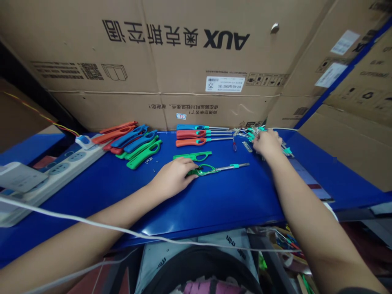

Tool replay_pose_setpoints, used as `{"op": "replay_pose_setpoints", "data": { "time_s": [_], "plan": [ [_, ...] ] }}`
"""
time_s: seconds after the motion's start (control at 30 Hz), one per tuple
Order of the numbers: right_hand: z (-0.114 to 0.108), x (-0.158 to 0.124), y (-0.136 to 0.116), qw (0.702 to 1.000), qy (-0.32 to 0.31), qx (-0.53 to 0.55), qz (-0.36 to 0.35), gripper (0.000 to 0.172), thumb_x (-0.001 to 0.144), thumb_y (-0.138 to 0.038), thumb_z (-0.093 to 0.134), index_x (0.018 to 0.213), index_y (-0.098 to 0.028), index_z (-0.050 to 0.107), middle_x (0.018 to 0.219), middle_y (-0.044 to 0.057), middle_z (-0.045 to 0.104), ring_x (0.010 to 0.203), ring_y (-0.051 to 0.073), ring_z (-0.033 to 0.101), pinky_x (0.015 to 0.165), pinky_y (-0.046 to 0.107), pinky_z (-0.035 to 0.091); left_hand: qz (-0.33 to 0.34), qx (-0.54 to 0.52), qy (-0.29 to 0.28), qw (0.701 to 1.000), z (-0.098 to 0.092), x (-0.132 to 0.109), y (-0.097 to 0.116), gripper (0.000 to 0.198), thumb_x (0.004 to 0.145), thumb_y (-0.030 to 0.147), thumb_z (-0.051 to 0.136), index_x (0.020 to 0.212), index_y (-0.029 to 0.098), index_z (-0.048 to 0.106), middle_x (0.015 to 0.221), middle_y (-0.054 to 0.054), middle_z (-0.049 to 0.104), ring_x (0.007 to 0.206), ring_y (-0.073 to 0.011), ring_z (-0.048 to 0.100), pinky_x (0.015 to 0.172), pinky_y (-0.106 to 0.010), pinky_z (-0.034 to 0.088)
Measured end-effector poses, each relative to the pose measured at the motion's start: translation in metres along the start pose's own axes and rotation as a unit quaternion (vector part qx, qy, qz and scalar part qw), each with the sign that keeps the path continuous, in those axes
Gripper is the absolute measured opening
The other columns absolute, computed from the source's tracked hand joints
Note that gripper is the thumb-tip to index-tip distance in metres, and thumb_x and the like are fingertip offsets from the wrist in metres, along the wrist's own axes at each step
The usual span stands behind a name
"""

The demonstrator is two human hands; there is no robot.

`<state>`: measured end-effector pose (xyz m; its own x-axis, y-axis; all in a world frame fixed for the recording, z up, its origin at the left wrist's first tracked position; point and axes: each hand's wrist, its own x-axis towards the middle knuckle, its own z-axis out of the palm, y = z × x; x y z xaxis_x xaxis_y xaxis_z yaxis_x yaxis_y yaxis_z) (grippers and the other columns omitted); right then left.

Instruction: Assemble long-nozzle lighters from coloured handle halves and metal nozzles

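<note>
My left hand [174, 176] rests on the blue table [214, 200], fingers curled over the handle of a green long-nosed lighter [219, 168] whose metal tube points right. A green handle shell [192, 156] lies just behind it. My right hand [267, 143] reaches to the far right, fingers closed in a pile of small teal-tipped metal parts [254, 132]; what it grips is hidden.
Three assembled lighters [199, 134] lie by the cardboard boxes [171, 61] at the back. A heap of red, blue and green handles [134, 143] sits at left beside a white power strip [55, 169]. A white cable [92, 222] crosses my left forearm.
</note>
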<state>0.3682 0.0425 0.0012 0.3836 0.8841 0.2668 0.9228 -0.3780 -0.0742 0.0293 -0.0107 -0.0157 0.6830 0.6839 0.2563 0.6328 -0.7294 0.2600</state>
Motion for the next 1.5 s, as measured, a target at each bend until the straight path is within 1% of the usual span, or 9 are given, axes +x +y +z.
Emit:
{"op": "replay_pose_setpoints", "data": {
  "time_s": [0.1,0.2,0.3,0.43,0.57,0.7,0.8,1.0,1.5],
  "plan": [
    [-0.007,-0.002,-0.003,0.999,0.029,0.032,-0.023,0.022,0.089,-0.026,0.053,0.095,-0.013,0.069,0.118,0.023,0.059,0.116,0.04,0.053,0.093,0.054,0.043,-0.002,-0.014,0.004,1.0,0.001,0.0,-0.001,0.022,0.089,0.023,0.066,0.11,0.017,0.072,0.108,-0.011,0.072,0.103,-0.0278,0.067,0.092,-0.043,0.055],
    [-0.012,-0.003,-0.009,0.99,-0.007,0.121,-0.07,0.016,0.087,-0.029,0.057,0.087,-0.016,0.067,0.102,0.016,0.067,0.099,0.032,0.061,0.087,0.045,0.047,-0.001,-0.022,0.007,1.0,0.001,0.001,-0.001,0.02,0.089,0.023,0.066,0.108,0.017,0.072,0.106,-0.011,0.072,0.102,-0.027,0.067,0.091,-0.041,0.055],
    [-0.011,-0.007,-0.016,0.945,-0.077,0.225,-0.226,0.014,0.085,-0.031,0.061,0.08,-0.019,0.065,0.089,0.008,0.069,0.086,0.024,0.062,0.081,0.036,0.046,-0.002,-0.023,0.004,1.0,0.001,0.001,-0.001,0.021,0.09,0.022,0.066,0.109,0.016,0.071,0.107,-0.011,0.071,0.103,-0.0273,0.066,0.093,-0.042,0.054],
    [-0.002,-0.014,-0.023,0.89,-0.105,0.218,-0.386,0.016,0.084,-0.033,0.063,0.078,-0.019,0.066,0.084,0.006,0.067,0.082,0.021,0.058,0.077,0.032,0.043,-0.007,-0.026,0.001,1.0,0.002,0.0,0.0,0.021,0.09,0.022,0.066,0.109,0.015,0.071,0.107,-0.012,0.071,0.103,-0.0281,0.066,0.092,-0.043,0.055],
    [0.007,-0.018,-0.028,0.887,-0.111,0.189,-0.407,0.016,0.083,-0.034,0.065,0.081,-0.018,0.067,0.083,0.006,0.066,0.081,0.02,0.056,0.077,0.032,0.041,-0.009,-0.044,0.011,0.999,0.003,0.0,-0.001,0.021,0.089,0.022,0.067,0.109,0.016,0.071,0.106,-0.011,0.071,0.102,-0.0272,0.066,0.091,-0.042,0.054],
    [0.004,-0.024,-0.034,0.866,-0.122,0.257,-0.411,0.018,0.085,-0.034,0.064,0.08,-0.017,0.067,0.083,0.006,0.066,0.076,0.018,0.056,0.074,0.031,0.043,-0.011,-0.056,0.023,0.998,0.003,0.001,-0.001,0.02,0.088,0.021,0.069,0.107,0.017,0.072,0.105,-0.01,0.072,0.101,-0.0263,0.066,0.091,-0.041,0.054],
    [-0.005,-0.035,-0.043,0.835,-0.147,0.336,-0.41,0.024,0.086,-0.042,0.066,0.081,-0.018,0.067,0.084,0.005,0.067,0.074,0.016,0.056,0.072,0.03,0.045,-0.026,-0.07,0.02,0.997,0.003,0.002,0.0,0.019,0.086,0.021,0.07,0.105,0.017,0.072,0.104,-0.01,0.072,0.101,-0.026,0.067,0.092,-0.041,0.054],
    [-0.008,-0.055,-0.059,0.766,-0.209,0.364,-0.487,0.018,0.088,-0.035,0.066,0.084,-0.017,0.069,0.089,0.006,0.066,0.082,0.018,0.062,0.079,0.033,0.05,-0.06,-0.094,0.011,0.994,0.001,0.005,0.004,0.019,0.084,0.02,0.072,0.102,0.015,0.073,0.1,-0.009,0.073,0.096,-0.0253,0.068,0.088,-0.039,0.054],
    [-0.006,-0.061,-0.062,0.742,-0.218,0.369,-0.516,0.009,0.09,-0.021,0.063,0.088,-0.017,0.072,0.093,0.006,0.066,0.085,0.017,0.063,0.081,0.033,0.052,-0.076,-0.132,0.001,0.988,0.002,0.005,0.004,0.023,0.081,0.017,0.075,0.104,0.014,0.073,0.096,-0.008,0.07,0.09,-0.0213,0.067,0.085,-0.033,0.054]
  ]
}}
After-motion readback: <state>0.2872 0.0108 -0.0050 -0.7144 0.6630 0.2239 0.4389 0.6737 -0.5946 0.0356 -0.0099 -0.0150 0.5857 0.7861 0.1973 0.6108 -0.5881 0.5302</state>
